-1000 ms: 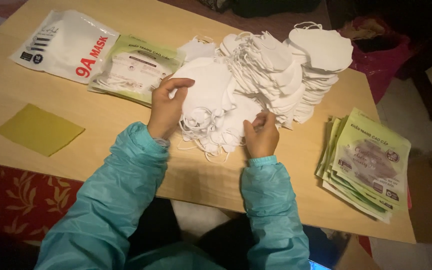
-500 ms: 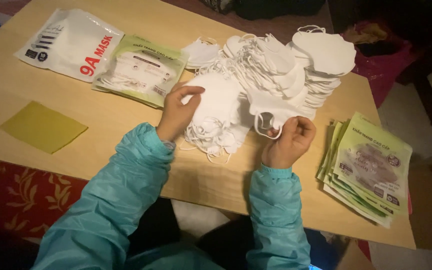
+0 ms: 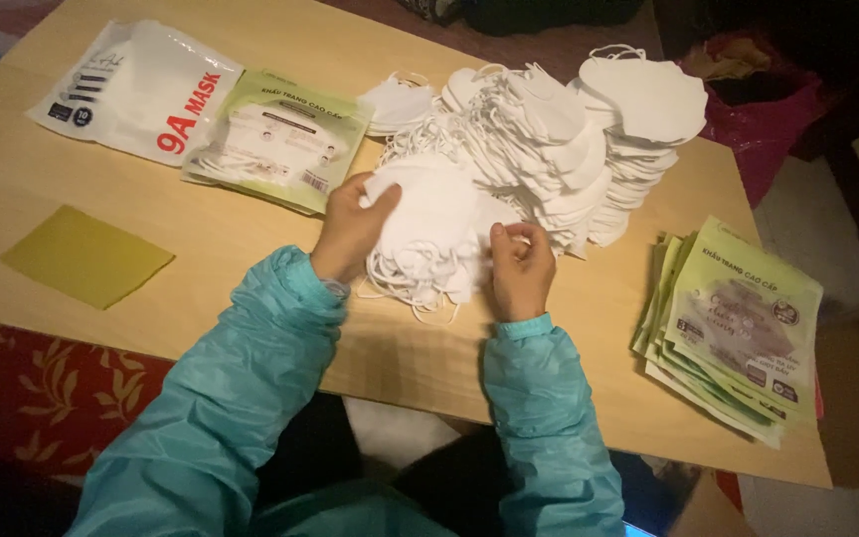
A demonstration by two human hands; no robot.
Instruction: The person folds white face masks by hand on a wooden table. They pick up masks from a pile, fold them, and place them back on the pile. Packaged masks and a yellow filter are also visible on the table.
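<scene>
- Our left hand (image 3: 350, 231) and right hand (image 3: 519, 267) both pinch the near white masks (image 3: 429, 224) mid-table.
- The far-left green bag (image 3: 275, 139) holds masks.
- Flat green bags (image 3: 738, 328) lie stacked right.

The person is wearing a shiny teal windbreaker-style jacket, its long sleeves creasing and puckering along both arms and ending in elastic gathered cuffs; the left hand (image 3: 350, 231) and right hand (image 3: 521, 268) are showing bare

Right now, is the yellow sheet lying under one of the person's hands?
No, the yellow sheet lies alone at the table's left side, apart from both hands, which rest on the pile of white masks.
</scene>
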